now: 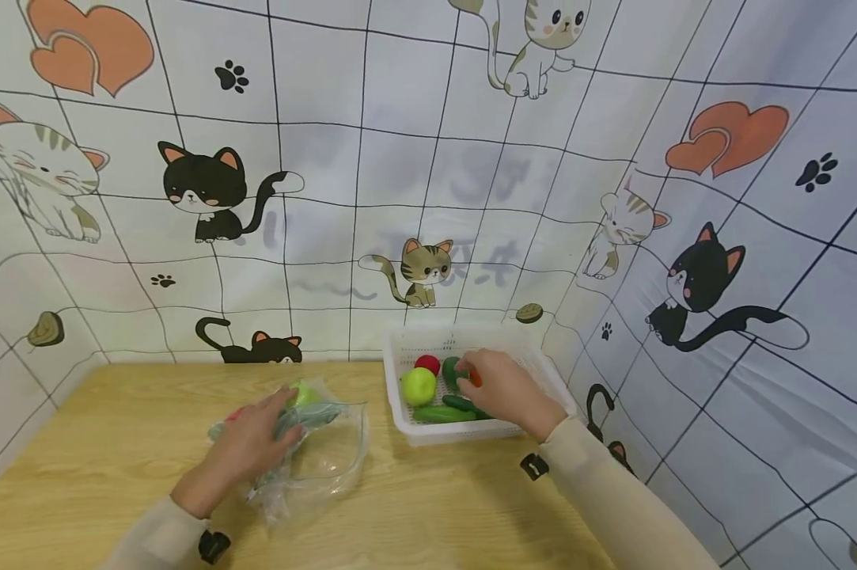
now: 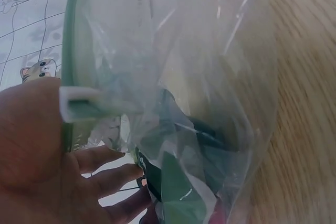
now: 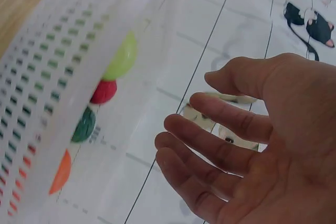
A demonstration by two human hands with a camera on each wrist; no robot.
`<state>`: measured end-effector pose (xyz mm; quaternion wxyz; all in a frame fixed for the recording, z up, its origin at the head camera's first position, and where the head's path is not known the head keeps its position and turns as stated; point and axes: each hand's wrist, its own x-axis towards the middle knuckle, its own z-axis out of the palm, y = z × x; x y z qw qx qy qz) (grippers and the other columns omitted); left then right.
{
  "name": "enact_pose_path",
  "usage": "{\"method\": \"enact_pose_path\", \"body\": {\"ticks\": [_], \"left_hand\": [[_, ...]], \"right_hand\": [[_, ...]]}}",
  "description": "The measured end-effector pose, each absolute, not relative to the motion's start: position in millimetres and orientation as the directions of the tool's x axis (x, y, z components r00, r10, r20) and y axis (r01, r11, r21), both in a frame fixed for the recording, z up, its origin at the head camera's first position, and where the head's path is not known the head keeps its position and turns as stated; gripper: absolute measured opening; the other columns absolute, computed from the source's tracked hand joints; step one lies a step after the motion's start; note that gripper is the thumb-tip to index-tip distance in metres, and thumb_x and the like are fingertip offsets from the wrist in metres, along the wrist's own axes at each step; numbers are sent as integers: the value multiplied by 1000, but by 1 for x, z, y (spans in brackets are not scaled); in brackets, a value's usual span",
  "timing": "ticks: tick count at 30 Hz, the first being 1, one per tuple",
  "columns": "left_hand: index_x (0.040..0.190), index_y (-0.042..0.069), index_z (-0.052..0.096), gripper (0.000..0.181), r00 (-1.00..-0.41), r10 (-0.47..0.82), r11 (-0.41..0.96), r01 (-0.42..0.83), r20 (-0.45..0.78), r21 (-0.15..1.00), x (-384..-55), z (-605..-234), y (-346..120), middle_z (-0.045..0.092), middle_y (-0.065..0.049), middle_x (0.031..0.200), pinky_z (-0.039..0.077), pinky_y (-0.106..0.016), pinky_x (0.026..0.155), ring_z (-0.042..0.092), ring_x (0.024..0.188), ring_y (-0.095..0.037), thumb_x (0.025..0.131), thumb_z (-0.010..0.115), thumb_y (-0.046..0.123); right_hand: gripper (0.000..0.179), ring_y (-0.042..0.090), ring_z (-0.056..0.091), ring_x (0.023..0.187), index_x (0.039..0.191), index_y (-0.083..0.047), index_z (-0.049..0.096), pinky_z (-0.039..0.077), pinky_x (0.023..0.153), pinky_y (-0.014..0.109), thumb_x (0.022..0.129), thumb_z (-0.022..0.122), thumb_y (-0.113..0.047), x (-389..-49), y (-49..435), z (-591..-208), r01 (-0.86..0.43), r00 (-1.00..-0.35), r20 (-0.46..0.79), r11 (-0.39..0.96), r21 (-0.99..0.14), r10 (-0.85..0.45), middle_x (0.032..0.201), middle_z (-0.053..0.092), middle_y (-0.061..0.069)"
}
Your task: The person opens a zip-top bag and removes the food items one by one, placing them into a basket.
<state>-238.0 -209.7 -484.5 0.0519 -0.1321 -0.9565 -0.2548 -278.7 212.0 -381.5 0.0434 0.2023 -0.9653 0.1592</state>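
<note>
My left hand (image 1: 253, 439) lies against a clear zip bag (image 1: 331, 459) on the table, its fingers extended along the bag's side. Inside the bag (image 2: 210, 66) are green and red items, partly hidden by the hand and the crinkled plastic; a light green round piece (image 1: 305, 393) shows at the far end. Over the white basket (image 1: 442, 433) hovers my right hand (image 1: 506, 388), fingers loosely bent and apart, with nothing in them in the right wrist view. The basket holds a light green apple-like fruit (image 1: 419, 387), a red piece (image 1: 427, 364), an orange piece (image 3: 61, 172) and several green vegetables (image 1: 442, 414).
The wooden table (image 1: 157, 419) runs back to a white curtain (image 1: 328, 198) printed with cats and grid lines. At the right, the curtain (image 1: 684, 356) comes close to the basket. Bare tabletop separates bag and basket.
</note>
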Motion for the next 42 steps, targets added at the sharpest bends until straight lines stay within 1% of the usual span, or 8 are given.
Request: {"method": "enact_pose_path", "body": {"ticks": [5, 9, 12, 17, 21, 25, 32, 42], "left_hand": [[172, 0, 50, 76, -958, 236, 842, 284, 161, 458, -234, -483, -211, 57, -39, 168, 59, -80, 106, 64, 141, -68, 108, 78, 29], [173, -1, 48, 81, -954, 253, 851, 300, 163, 430, -232, -482, -213, 55, -38, 170, 60, -77, 105, 68, 135, -66, 105, 80, 28], [177, 2, 45, 85, -951, 269, 856, 310, 155, 414, -233, -482, -213, 48, -34, 178, 64, -62, 88, 76, 122, -55, 104, 82, 28], [181, 9, 41, 89, -952, 287, 851, 306, 110, 427, -237, -479, -209, 43, -30, 183, 46, -39, 64, 73, 98, -33, 103, 81, 28], [179, 8, 44, 88, -950, 290, 854, 313, 119, 416, -238, -478, -207, 49, -30, 179, 61, -55, 77, 76, 121, -52, 102, 81, 29], [177, 7, 47, 86, -946, 296, 849, 324, 133, 416, -239, -479, -204, 52, -30, 177, 64, -72, 93, 68, 138, -63, 102, 81, 32], [174, 4, 50, 85, -945, 295, 852, 328, 143, 409, -240, -482, -201, 54, -31, 175, 64, -73, 92, 70, 135, -63, 102, 84, 34], [172, 3, 53, 83, -937, 311, 847, 349, 158, 401, -242, -479, -202, 58, -31, 171, 64, -74, 95, 70, 136, -61, 103, 86, 37]], "right_hand": [[22, 27, 81, 121, 129, -6, 84, 67, 106, 50, 108, 79, -13, -260, 184, -389, -484, -874, 217, 822, -302, -435, 128, 86, 9], [21, 29, 81, 118, 128, -6, 83, 68, 102, 48, 108, 79, -12, -247, 164, -393, -559, -828, 258, 770, -308, -498, 128, 85, 10], [21, 26, 81, 115, 129, -9, 83, 70, 98, 44, 109, 81, -16, -239, 151, -394, -595, -802, 275, 746, -298, -530, 130, 85, 8], [21, 24, 81, 115, 130, -11, 83, 70, 100, 41, 111, 79, -18, -231, 132, -396, -644, -764, 285, 710, -285, -579, 133, 83, 6], [21, 19, 77, 109, 132, -13, 82, 67, 95, 32, 112, 78, -20, -227, 120, -401, -675, -737, 266, 684, -276, -621, 130, 83, 5], [21, 12, 72, 101, 132, -14, 82, 61, 84, 22, 113, 78, -22, -224, 109, -406, -695, -719, 249, 674, -251, -649, 128, 83, 3], [24, 17, 79, 119, 134, -11, 82, 66, 101, 27, 114, 76, -22, -220, 91, -416, -711, -703, 200, 665, -228, -683, 133, 82, 4], [27, 9, 79, 116, 137, -10, 82, 63, 97, 18, 115, 75, -23, -218, 66, -440, -722, -687, 147, 644, -254, -712, 135, 82, 4]]}}
